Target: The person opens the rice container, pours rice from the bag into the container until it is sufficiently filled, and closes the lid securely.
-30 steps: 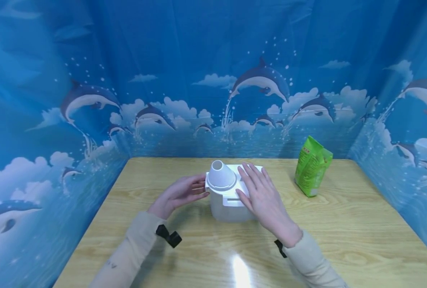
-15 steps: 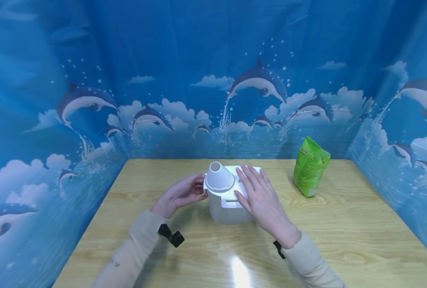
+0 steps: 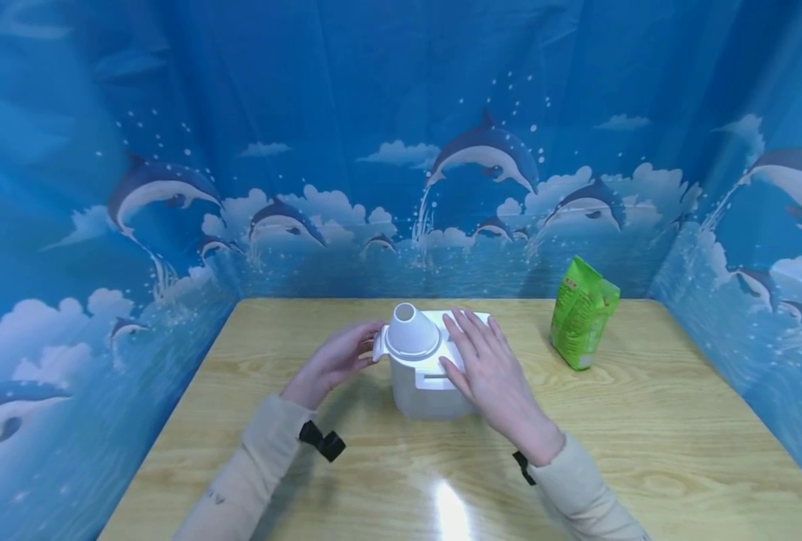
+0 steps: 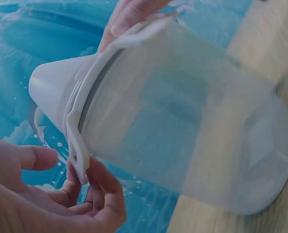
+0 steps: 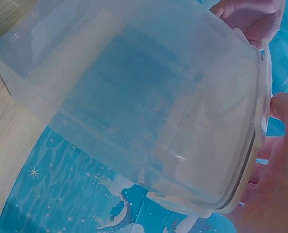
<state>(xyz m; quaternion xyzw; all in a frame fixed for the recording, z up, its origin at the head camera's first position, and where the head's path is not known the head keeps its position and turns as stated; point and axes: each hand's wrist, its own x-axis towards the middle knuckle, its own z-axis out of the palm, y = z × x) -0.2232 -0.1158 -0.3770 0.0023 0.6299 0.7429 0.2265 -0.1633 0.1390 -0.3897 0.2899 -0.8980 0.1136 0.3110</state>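
Observation:
A translucent plastic storage container stands upright on the table, with a white lid that has a cone-shaped spout on its left part. My left hand is at the container's left side. Its curled fingers hook the lid's side latch, which sticks outward from the wall, while the thumb stays apart from it. With fingers spread fairly straight, my right hand rests on the right part of the lid. A front latch lies against the container's front.
A green bag stands at the back right of the wooden table. Behind and beside the table hangs a blue curtain printed with dolphins.
The left latch has swung outward from the container's wall, and the left fingers have moved slightly left with it. My right hand stays on the lid.

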